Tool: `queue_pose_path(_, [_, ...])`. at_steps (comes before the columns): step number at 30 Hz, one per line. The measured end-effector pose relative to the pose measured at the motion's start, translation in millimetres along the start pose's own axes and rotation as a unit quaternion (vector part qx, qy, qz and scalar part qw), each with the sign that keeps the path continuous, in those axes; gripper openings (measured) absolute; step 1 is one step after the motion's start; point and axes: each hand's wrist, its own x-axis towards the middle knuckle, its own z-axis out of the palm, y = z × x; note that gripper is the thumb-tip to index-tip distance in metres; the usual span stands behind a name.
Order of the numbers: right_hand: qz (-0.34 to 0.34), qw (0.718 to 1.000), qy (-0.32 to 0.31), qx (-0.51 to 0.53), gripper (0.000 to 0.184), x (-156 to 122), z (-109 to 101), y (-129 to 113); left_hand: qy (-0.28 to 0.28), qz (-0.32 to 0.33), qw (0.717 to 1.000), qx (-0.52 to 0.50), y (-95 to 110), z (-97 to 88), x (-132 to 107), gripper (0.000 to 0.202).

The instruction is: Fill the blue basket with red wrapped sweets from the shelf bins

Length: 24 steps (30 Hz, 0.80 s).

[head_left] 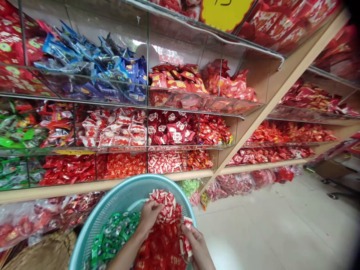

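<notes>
Head view, only one here. I see a person's two bare hands working low over a teal mesh basket point(114, 201), which sits in front of the candy shelves. Left hand point(150, 214): inside the basket area, thumb and fingertips drawn together at the edge of a heap of red-and-white candies point(170, 208); can't tell if anything is pinched between them. Right hand point(195, 242): at the basket's right side, thumb and fingers clamped on a red-and-white wrapped candy point(188, 222), its end poking up past the thumb; more of the same wrappers show just below the thumb.

Basket contents: green-wrapped candies point(112, 234) on the left, red-and-white heap toward the back, red packs with gold marks point(160, 247) in front of that heap, between the forearms. Lower edge of the basket runs out of view.

Behind: wooden shelving with clear dividers. Blue packets point(84, 56) upper left, red packets point(180, 78) beside them, rows of mostly red candies on lower tiers. Yellow sign point(225, 13) up top. Bagged stock point(253, 182) under the bottom shelf. Pale tiled floor point(261, 232) to the right.
</notes>
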Motion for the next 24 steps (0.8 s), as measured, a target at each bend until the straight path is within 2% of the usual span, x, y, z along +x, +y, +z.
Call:
queue_pose_path(8, [-0.002,0.999,-0.033,-0.025,0.046,8.9,-4.2,5.9,0.008,-0.036,0.999,-0.032,-2.3,1.9,8.5,0.037])
queue_pose_path(12, [0.009,0.995,-0.07,-0.069,0.049,13.9,0.2,-6.3,0.018,-0.037,0.998,-0.052,-3.5,1.1,11.2,0.036])
queue_pose_path(18, [-0.002,0.993,-0.09,-0.083,0.046,13.5,10.8,-30.6,0.035,-0.017,0.996,-0.076,-8.9,1.1,13.7,0.036])
queue_pose_path(21, [0.022,0.988,-0.078,-0.135,0.046,18.1,10.8,-31.3,0.04,-0.004,0.996,-0.082,-8.3,1.0,15.2,0.034])
queue_pose_path(24, [0.008,0.983,-0.083,-0.161,0.047,26.1,8.1,-28.6,0.039,0.008,0.996,-0.085,-6.7,0.3,14.9,0.034])
